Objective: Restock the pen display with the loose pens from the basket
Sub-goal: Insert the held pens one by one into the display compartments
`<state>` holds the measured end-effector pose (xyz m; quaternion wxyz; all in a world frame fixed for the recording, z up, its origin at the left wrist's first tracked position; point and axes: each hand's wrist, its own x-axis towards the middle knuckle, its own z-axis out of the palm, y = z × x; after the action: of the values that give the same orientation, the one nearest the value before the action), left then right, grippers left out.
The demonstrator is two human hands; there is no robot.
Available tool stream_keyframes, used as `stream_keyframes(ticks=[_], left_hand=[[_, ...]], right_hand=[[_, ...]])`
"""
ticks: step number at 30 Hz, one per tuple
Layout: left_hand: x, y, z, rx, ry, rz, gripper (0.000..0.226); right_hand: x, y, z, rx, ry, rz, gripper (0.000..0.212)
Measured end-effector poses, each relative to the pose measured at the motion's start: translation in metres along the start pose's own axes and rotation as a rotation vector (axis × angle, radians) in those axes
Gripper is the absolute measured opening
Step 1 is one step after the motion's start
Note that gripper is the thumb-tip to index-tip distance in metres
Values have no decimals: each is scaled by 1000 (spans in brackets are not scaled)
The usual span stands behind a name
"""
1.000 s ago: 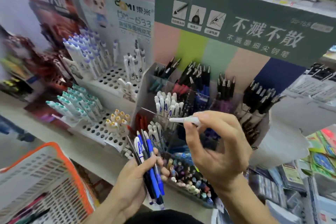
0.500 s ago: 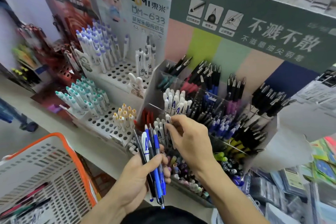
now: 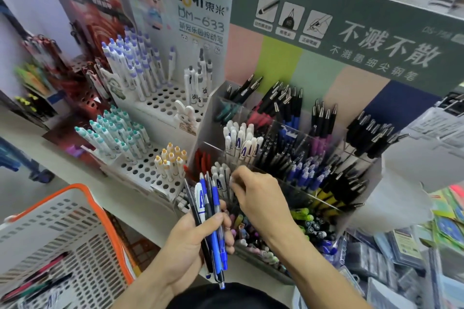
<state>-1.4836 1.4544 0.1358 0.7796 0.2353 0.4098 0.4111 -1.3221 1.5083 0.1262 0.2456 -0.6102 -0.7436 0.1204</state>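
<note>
Head view: left hand point(image 3: 193, 243) grip pinching pen bundle point(image 3: 209, 218); right hand point(image 3: 253, 198) grip state unclear, fingertips among white pens point(image 3: 222, 180) in display point(image 3: 296, 148).

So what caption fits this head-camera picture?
Left hand grips a bundle of pens while the right hand reaches into the pen display.

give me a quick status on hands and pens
Left hand grips a bundle of loose pens. Right hand at the display's white pens, fingers curled; grip unclear. Basket at left holds more pens. Nothing blocking.
</note>
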Motion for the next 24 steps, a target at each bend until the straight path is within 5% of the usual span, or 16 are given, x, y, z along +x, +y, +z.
stream_keyframes(ticks=[3,8,13,18,24], left_hand=[[0,0,-2,10,-13,-3,38],[0,0,-2,88,-118,-72,37],[-2,-4,3,166,-256,-119,20],[1,-5,6,259,-304,-102,19],[4,-13,2,221,-221,-117,37]], right_hand=[[-2,1,0,-71,-52,38,20],[-11,-14,-29,232,153,-35,21],[-23,-12,-44,230,-146,-121,28],[-28,-12,-58,327,-205,-55,13],[-24,-17,-86,744,230,31,10]])
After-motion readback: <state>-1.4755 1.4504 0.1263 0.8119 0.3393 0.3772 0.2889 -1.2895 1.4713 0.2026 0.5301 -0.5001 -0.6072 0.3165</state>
